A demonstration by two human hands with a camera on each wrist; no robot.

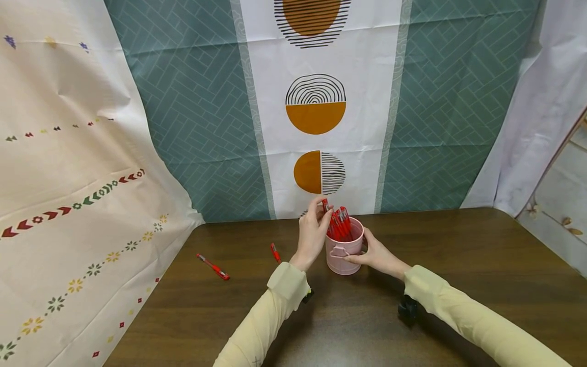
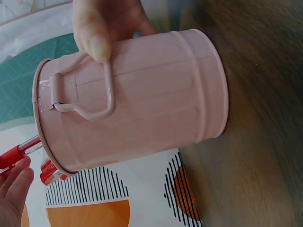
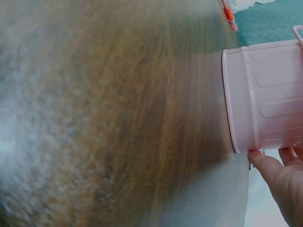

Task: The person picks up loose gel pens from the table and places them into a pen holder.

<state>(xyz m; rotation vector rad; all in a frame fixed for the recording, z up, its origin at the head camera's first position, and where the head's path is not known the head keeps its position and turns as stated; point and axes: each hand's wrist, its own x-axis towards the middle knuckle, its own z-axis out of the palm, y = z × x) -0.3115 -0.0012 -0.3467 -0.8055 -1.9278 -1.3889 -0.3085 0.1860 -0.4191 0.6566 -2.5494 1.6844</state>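
Observation:
A small pink metal bucket [image 1: 345, 264] with a side handle stands upright on the table, and several red pens [image 1: 341, 228] lean inside it. My left hand [image 1: 311, 234] is above the bucket's left rim and pinches a red pen [image 1: 325, 205]; in the left wrist view that pen [image 2: 16, 155] slants into the mouth, its lower end hidden. My right hand [image 1: 379, 254] grips the bucket from the right, thumb across the front by the handle [image 2: 108, 94] and fingers around the far side, partly hidden.
Two loose red pens lie on the brown wooden table [image 1: 367, 326] to the left: one pen [image 1: 213, 266] farther out, another pen [image 1: 275, 252] beside my left wrist. Patterned cloth [image 1: 316, 61] hangs behind the table's back edge, and a cream cloth [image 1: 82, 204] drapes along the left.

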